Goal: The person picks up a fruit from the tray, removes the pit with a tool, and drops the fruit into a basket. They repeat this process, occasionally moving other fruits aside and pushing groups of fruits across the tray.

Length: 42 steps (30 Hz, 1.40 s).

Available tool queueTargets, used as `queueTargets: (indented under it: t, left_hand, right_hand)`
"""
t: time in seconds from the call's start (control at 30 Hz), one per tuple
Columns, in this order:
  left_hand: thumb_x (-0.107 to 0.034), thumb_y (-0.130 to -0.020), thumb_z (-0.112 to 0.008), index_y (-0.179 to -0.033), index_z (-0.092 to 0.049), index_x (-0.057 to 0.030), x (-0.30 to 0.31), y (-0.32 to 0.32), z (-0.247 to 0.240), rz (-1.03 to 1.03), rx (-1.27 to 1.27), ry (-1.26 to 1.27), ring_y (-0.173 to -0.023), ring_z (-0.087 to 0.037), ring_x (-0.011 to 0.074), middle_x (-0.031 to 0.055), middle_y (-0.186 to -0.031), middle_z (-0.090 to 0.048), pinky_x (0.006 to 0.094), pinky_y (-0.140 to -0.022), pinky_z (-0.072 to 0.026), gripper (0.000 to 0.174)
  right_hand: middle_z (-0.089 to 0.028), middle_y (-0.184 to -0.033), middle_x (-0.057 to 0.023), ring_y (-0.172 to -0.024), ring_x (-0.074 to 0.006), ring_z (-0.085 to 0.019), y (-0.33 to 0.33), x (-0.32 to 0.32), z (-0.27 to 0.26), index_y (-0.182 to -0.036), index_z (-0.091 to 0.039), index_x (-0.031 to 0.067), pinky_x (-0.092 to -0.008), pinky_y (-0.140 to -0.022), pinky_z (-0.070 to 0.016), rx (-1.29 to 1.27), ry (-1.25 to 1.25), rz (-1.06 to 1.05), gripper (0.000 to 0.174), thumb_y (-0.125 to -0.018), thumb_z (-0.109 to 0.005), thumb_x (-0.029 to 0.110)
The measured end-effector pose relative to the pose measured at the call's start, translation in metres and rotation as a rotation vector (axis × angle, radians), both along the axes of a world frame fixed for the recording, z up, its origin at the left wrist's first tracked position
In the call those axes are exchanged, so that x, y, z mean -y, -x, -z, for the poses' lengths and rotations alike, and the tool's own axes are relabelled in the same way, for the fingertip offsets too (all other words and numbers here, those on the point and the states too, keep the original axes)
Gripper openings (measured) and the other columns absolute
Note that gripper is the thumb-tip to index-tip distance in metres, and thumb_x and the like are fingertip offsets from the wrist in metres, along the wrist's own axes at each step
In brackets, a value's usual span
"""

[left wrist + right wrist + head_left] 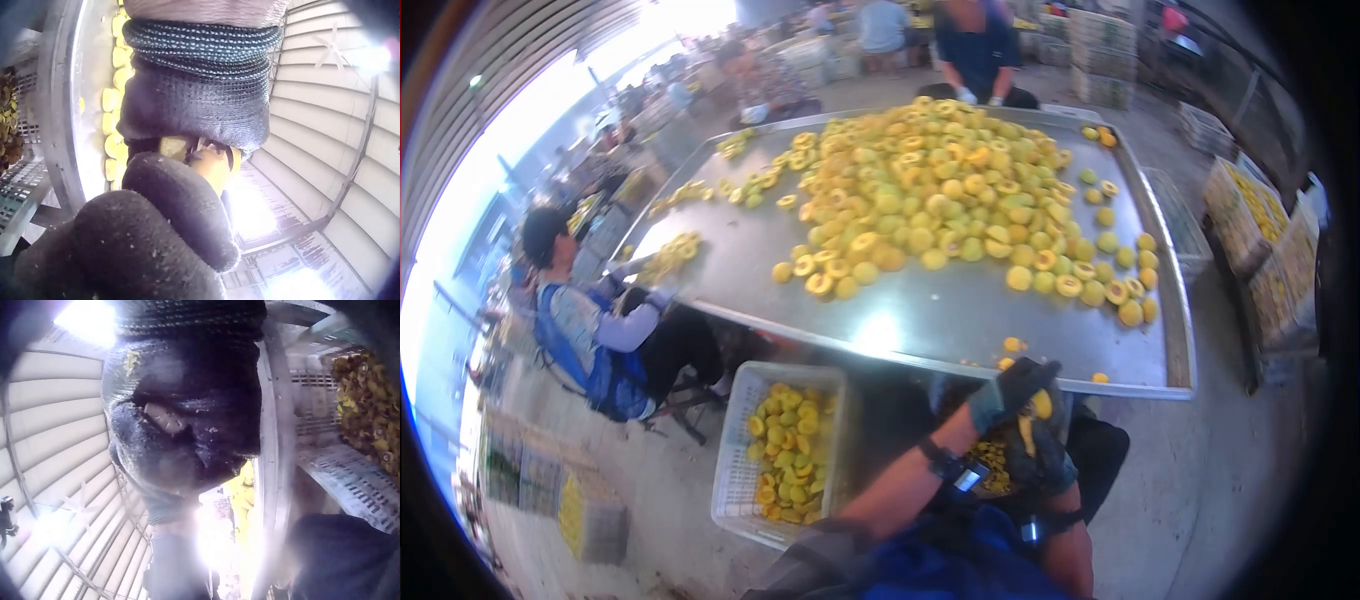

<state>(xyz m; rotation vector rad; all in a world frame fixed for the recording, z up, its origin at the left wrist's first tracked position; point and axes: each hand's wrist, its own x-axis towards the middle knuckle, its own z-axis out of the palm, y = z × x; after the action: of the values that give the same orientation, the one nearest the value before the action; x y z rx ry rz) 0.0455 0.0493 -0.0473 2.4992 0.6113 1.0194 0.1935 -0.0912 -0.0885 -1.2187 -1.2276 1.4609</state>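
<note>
My left hand (1003,392), in a dark knit glove, is at the near edge of the metal table. Its fingers (181,200) curl over a yellow peach (215,169) in the left wrist view. My right hand (1048,458), gloved alike, is just below and to the right, close to the left. It is curled into a fist in the right wrist view, with a short brownish handle (165,419) showing between the folds of the glove; its far end is hidden. A curved yellow piece (1027,435) shows between the two hands.
A heap of yellow peaches (920,190), some halved, covers much of the metal table (780,305). A white crate (732,470) of peach halves stands at lower left. Pits (995,468) lie in a container below my hands. A person (600,320) sits at the left, another across the table.
</note>
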Motion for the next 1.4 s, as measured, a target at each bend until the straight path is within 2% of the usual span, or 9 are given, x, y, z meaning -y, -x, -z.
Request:
queueTargets:
  t: [0.07, 0.2, 0.3, 0.33, 0.53, 0.67, 0.87, 1.0, 1.4]
  left_hand:
    - [-0.002, -0.086, -0.056, -0.14, -0.046, -0.0006, -0.003, -0.002, 0.016, 0.052, 0.063, 0.128, -0.098, -0.059, 0.0308, 0.0169, -0.107, -0.061, 0.038, -0.087, -0.0491, 0.055]
    - [-0.006, -0.096, -0.05, -0.136, -0.051, -0.0011, 0.014, -0.007, 0.029, -0.125, 0.152, 0.131, -0.089, -0.062, 0.0267, 0.0137, -0.097, -0.064, 0.034, -0.08, -0.0511, 0.04]
    - [-0.022, -0.102, -0.049, -0.131, -0.052, -0.0009, 0.024, -0.024, 0.019, -0.021, 1.121, 1.588, -0.094, -0.062, 0.0183, 0.0094, -0.102, -0.064, 0.0321, -0.081, -0.051, 0.037]
    - [-0.034, -0.104, -0.045, -0.118, -0.06, -0.0015, 0.025, -0.013, 0.022, 0.281, 1.096, 1.604, -0.086, -0.063, 0.0133, 0.0043, -0.095, -0.065, 0.0294, -0.075, -0.0518, 0.038]
    - [-0.031, -0.096, -0.059, -0.111, -0.063, -0.0024, 0.033, -0.022, 0.021, -0.367, 0.547, 0.758, -0.088, -0.064, 0.0205, 0.0098, -0.093, -0.066, 0.0327, -0.079, -0.0514, 0.033]
    - [-0.018, -0.085, -0.065, -0.115, -0.061, -0.0025, 0.026, -0.009, 0.054, -0.367, 0.466, 0.849, -0.094, -0.063, 0.0215, 0.0117, -0.101, -0.066, 0.0336, -0.084, -0.0513, 0.034]
    - [-0.015, -0.087, -0.062, -0.113, -0.061, -0.0031, 0.033, 0.004, 0.093, -0.328, 0.534, 0.969, -0.087, -0.063, 0.0143, 0.0054, -0.096, -0.065, 0.0267, -0.081, -0.0523, 0.029]
    - [-0.026, -0.102, -0.05, -0.12, -0.059, -0.0064, 0.055, 0.001, 0.053, -0.09, 1.077, 1.696, -0.098, -0.061, 0.0115, 0.0024, -0.109, -0.063, 0.0281, -0.089, -0.0498, 0.028]
    - [-0.024, -0.102, -0.046, -0.123, -0.058, -0.0007, 0.081, 0.003, 0.058, -0.22, 0.845, 1.295, -0.106, -0.061, 0.0176, 0.0096, -0.114, -0.064, 0.031, -0.095, -0.0479, 0.033]
  right_hand:
    - [-0.043, -0.064, 0.0054, -0.047, -0.0048, -0.038, 0.009, -0.003, -0.007, -0.105, -0.056, 0.0064, -0.0194, -0.042, -0.0278, 0.475, -0.343, -0.059, 0.042, -0.1, -0.049, 0.048]
    - [-0.049, -0.069, 0.0046, -0.053, -0.005, -0.045, -0.012, -0.002, -0.015, -0.104, -0.058, 0.007, -0.0183, -0.046, -0.0343, 0.145, 0.063, -0.065, 0.043, -0.1, -0.049, 0.048]
    - [-0.051, -0.069, 0.0037, -0.052, -0.0057, -0.046, 0.004, 0.013, -0.013, -0.099, -0.058, 0.0077, -0.0187, -0.046, -0.0348, 0.049, 0.093, 0.091, 0.043, -0.099, -0.05, 0.05]
    - [-0.05, -0.068, 0.0038, -0.051, -0.0059, -0.045, 0.014, 0.012, -0.041, -0.099, -0.058, 0.0075, -0.0189, -0.046, -0.0346, -0.264, 0.207, 0.123, 0.043, -0.099, -0.05, 0.05]
    - [-0.054, -0.07, 0.0002, -0.054, -0.0115, -0.052, -0.006, 0.008, -0.024, -0.103, -0.058, 0.0081, -0.0242, -0.048, -0.0412, -1.028, 0.496, -0.234, 0.037, -0.099, -0.054, 0.045]
    - [-0.061, -0.078, -0.006, -0.063, -0.0163, -0.059, -0.003, 0.008, -0.05, -0.103, -0.06, 0.003, -0.026, -0.057, -0.0469, 0.568, -0.488, 0.071, 0.025, -0.095, -0.06, 0.027]
    - [-0.065, -0.079, -0.0051, -0.073, -0.0152, -0.064, -0.003, -0.014, -0.048, -0.104, -0.066, -0.0013, -0.0295, -0.065, -0.0512, 0.429, -0.203, -0.016, 0.021, -0.092, -0.062, 0.016]
    - [-0.069, -0.082, -0.0121, -0.074, -0.02, -0.067, 0.023, -0.028, -0.037, -0.096, -0.066, -0.0008, -0.0341, -0.067, -0.0523, 0.473, -0.245, 0.311, 0.027, -0.084, -0.071, 0.023]
    - [-0.067, -0.08, -0.0149, -0.075, -0.029, -0.066, 0.038, -0.019, -0.027, -0.092, -0.063, 0.0033, -0.0394, -0.068, -0.0513, 0.698, -0.355, 0.223, 0.021, -0.081, -0.073, 0.018]
